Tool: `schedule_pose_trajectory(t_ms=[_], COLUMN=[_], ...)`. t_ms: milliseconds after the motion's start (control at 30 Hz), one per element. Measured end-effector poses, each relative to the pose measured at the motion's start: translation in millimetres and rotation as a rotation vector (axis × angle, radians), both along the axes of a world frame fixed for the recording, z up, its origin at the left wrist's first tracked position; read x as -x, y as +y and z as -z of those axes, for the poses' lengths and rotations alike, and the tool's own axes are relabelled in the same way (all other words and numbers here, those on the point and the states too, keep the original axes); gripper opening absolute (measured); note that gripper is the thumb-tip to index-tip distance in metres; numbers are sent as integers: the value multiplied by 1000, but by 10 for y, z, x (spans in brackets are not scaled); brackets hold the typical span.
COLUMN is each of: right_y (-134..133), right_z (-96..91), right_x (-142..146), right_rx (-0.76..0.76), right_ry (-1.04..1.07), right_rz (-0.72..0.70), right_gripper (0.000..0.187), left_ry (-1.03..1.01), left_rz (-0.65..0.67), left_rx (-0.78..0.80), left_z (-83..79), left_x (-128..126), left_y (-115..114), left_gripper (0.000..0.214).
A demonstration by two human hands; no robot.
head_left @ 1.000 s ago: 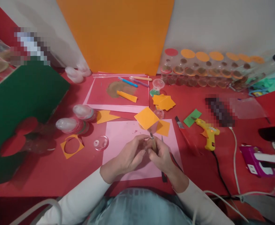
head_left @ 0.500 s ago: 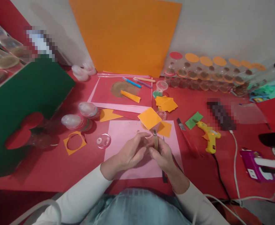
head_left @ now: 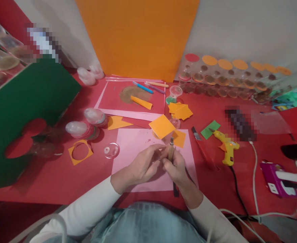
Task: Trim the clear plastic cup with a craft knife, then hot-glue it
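Observation:
My right hand (head_left: 175, 165) is closed around a short tan-handled tool (head_left: 171, 152) whose metal end points up and away from me. Close beside it, my left hand (head_left: 144, 163) curls round a clear plastic piece (head_left: 157, 157), mostly hidden by the fingers; its exact kind I cannot make out. Both hands are above a pink sheet (head_left: 128, 145). Just beyond them, an orange paper square (head_left: 162, 126) rests raised on something, with another orange piece (head_left: 179, 138) lying beside it. A dark, thin tool (head_left: 176, 189) lies partly under my right wrist.
Right of the sheet lie a red-handled cutter (head_left: 201, 146), a green paper piece (head_left: 210, 129) and a yellow glue gun (head_left: 226, 146) with its cord. To the left are a clear lid (head_left: 111, 150), an orange cut-out frame (head_left: 75, 158), stacked plastic cups (head_left: 94, 118) and a green board (head_left: 37, 91).
The tan-handled tool has shifted slightly right and tilted a little in my right hand. My left hand stays cupped beside it. The view has moved slightly.

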State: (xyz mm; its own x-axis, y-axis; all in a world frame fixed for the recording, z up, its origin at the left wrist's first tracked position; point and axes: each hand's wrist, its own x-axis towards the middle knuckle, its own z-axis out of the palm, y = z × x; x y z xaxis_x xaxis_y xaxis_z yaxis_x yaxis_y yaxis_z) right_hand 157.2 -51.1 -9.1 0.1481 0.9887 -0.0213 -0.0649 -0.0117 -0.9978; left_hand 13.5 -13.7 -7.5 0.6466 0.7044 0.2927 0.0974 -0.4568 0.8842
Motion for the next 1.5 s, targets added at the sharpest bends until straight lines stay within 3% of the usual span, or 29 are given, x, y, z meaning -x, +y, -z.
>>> schedule_pose_trajectory(t_ms=[233,400,600,733,900,1033,1200,1500], right_y=[-30,-64,-65,-56,-37,-34,-57,-57], right_z=[45,106,155,145,43,25,96,96], right_x=[-11,-14,3,-10,-18,1,7,-22], right_rx=[-57,24,39,16,6,-37,-125,-135], right_ry=[33,177,192,51,-192,-265,-352,-419], right_rz=[48,-41,-73,-15,42,77,130,117], right_gripper=[9,4,13,16,9,8,19,15], left_ry=[-80,-136,-151,-116,11,74,74,47], left_rz=[9,-11,-32,-51,-105,-144,-153,-64], left_rx=[99,198,215,158,-79,-213,-250,-221], left_z=[-18,-30,-51,-48,-17,-1,33,-22], left_x=[-37,-39,-15,3,14,6,-14,-19], left_y=[-22,5,24,32,47,51,43,43], left_gripper=[33,35,34,31,31,33,33,31])
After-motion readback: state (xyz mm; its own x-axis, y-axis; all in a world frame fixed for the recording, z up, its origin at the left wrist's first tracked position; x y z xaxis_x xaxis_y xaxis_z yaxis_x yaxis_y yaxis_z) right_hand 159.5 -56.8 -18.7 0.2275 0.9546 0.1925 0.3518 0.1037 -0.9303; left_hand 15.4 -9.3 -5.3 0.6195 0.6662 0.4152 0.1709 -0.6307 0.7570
